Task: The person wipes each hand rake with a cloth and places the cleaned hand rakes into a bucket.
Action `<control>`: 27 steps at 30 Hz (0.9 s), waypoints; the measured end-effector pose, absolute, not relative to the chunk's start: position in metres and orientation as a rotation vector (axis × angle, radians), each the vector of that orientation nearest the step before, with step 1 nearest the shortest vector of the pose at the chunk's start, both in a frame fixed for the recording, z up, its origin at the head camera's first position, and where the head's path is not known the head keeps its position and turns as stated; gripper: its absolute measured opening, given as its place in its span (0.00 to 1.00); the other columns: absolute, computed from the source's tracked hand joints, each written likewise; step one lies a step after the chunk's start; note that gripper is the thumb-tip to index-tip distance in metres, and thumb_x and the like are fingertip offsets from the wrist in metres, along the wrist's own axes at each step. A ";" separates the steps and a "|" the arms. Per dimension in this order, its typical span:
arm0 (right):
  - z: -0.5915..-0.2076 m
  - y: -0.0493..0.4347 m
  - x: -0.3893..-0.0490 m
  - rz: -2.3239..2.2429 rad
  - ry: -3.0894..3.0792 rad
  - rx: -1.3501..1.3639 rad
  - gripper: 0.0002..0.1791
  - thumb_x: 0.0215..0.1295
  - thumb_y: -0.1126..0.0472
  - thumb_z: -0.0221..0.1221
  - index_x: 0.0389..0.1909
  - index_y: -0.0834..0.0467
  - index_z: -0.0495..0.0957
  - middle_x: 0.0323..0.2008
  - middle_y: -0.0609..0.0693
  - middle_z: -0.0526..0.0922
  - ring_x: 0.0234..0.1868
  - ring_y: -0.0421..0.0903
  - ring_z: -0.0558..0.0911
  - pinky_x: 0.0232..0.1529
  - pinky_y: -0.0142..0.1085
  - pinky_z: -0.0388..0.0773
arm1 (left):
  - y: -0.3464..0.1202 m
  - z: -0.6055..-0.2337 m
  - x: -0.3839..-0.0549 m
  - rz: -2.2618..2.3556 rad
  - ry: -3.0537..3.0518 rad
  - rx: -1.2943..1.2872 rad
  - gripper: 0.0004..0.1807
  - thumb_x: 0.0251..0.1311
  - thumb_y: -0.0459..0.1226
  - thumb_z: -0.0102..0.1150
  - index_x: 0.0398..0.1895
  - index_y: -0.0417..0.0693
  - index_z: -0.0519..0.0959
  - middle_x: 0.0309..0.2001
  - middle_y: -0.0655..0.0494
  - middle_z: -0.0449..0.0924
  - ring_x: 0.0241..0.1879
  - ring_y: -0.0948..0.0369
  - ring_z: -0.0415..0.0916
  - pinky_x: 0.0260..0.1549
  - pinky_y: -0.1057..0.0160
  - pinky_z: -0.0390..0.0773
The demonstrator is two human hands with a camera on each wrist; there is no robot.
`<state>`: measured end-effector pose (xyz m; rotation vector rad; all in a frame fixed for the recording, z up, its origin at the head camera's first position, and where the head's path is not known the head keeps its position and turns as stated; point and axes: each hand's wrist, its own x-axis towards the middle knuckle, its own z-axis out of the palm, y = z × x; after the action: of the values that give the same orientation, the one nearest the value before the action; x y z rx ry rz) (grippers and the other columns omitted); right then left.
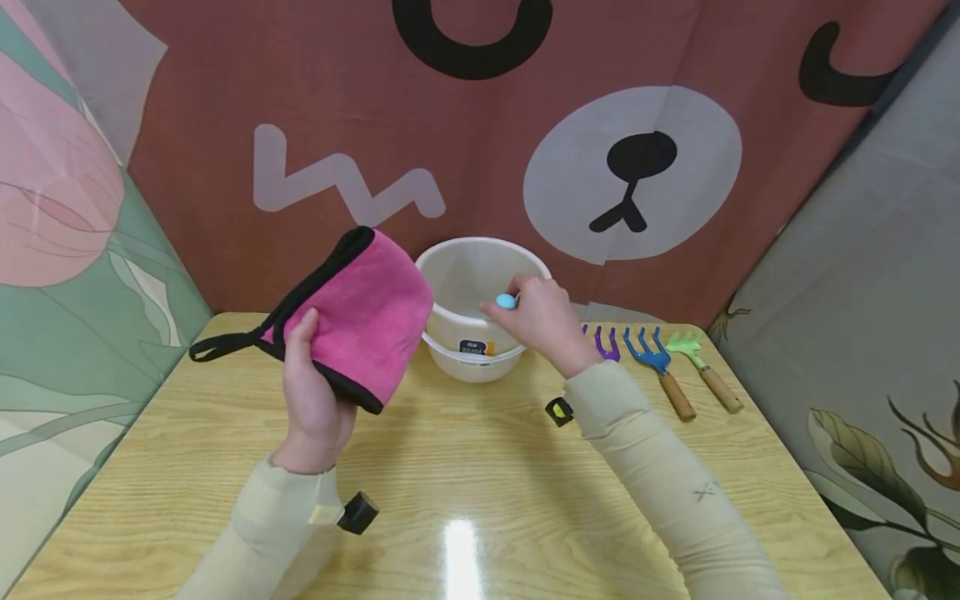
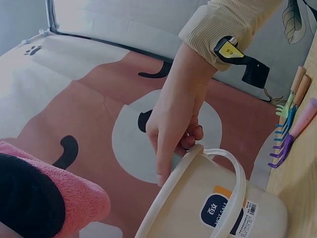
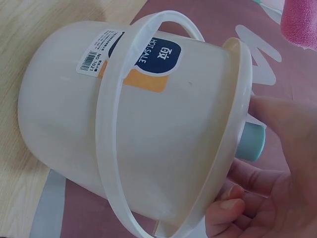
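My left hand (image 1: 315, 408) holds a pink plush cloth (image 1: 375, 317) with black edging and a black loop, raised left of a white bucket (image 1: 480, 335). The thumb lies across its front; the other fingers are hidden behind it. At the bucket's near right rim, my right hand (image 1: 546, 315) pinches a light blue handle end (image 1: 506, 301). In the right wrist view this teal handle (image 3: 251, 142) shows between thumb and fingers, just past the rim. The rest of that object is hidden by the bucket. The bucket stands upright, its white carrying handle (image 3: 110, 124) hanging down in front.
Right of the bucket lie a purple hand rake (image 1: 609, 343) with a pink handle (image 2: 304, 119), a blue hand rake (image 1: 654, 354) and a green hand rake (image 1: 690, 348). The wooden table (image 1: 450, 467) ends at printed cloth walls behind and at both sides.
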<state>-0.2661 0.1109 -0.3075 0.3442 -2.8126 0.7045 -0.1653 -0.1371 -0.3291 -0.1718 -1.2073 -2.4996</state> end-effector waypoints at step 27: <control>-0.287 0.159 -0.255 0.847 -2.411 0.228 0.17 0.71 0.49 0.60 0.32 0.59 0.79 0.28 0.53 0.83 0.32 0.51 0.78 0.35 0.44 0.72 | -0.136 -0.328 -0.166 -2.501 -1.206 -0.175 0.17 0.77 0.49 0.46 0.59 0.50 0.67 0.58 0.51 0.69 0.56 0.53 0.71 0.56 0.58 0.72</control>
<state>-0.2552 0.1585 -0.2867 0.2285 -2.4113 0.8473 -0.1659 -0.1360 -0.3276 -0.1753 -1.2061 -2.5009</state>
